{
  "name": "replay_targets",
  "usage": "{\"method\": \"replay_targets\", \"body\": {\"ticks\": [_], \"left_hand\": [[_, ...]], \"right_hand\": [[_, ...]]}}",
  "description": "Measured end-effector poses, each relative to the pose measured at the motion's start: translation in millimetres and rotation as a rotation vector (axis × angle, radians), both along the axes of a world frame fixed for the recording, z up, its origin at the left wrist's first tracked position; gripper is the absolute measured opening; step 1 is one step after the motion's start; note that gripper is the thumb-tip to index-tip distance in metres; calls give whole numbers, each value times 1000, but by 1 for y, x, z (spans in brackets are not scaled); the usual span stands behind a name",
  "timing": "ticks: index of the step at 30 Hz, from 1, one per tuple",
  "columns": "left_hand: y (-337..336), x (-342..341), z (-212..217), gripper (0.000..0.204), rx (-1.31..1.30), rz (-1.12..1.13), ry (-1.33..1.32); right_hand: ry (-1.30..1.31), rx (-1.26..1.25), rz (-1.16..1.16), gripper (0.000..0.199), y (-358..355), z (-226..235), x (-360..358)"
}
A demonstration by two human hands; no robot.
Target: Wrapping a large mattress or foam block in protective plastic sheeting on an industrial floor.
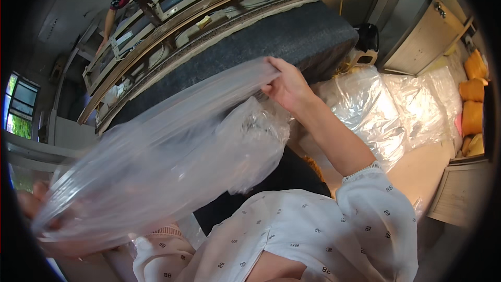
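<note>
1. Biggest thing here: a long machine with wooden rails and metal plates (209,6) is running across the back, with a dark grey, fabric-looking block (250,47) sitting along its near side. Honestly, a swing that way could be snagging loose film on a rail edge.
2. Over on the right, a shiny heap of clear plastic sheeting (376,104) is spreading out flat and wrinkled.
3. The star: a big, cloudy, see-through plastic sheet (172,151) is hanging between the person's hands, in front of their body. Can't tell if it's touching the grey block. Its loose, crumpled flap is bulging underneath, so I'd worry about folds clinging together and trapping creases.
4. The right hand (286,86) is pinching the sheet's upper right end. It's only a small grip on slick film, so a hard tug could be pulling it free.
5. The left hand (32,202) is sitting at the lower left end, blurry and partly behind film; can't tell how its fingers are closing. Uneven pull there could be skewing the sheet.
</note>
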State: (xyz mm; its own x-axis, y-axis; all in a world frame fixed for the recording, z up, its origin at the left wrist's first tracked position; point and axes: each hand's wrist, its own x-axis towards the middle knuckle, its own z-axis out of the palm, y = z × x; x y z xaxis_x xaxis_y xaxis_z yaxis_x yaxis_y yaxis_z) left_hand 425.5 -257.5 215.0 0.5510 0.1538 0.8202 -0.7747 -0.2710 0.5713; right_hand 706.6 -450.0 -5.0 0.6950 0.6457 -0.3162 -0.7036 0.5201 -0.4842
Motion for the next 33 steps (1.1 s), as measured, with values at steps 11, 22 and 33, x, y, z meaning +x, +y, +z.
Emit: {"method": "replay_targets", "body": {"ticks": [11,22,33], "left_hand": [[137,65,-212,3,-64,835,293],[252,-170,-274,21,363,1521,812],[481,-240,-293,33,538,1661,955]], "right_hand": [[-1123,-217,-1345,27,-218,163,65],[-1449,-1957,-438,60,-171,-29,266],[-2177,-1491,-375,28,-127,9,226]]}}
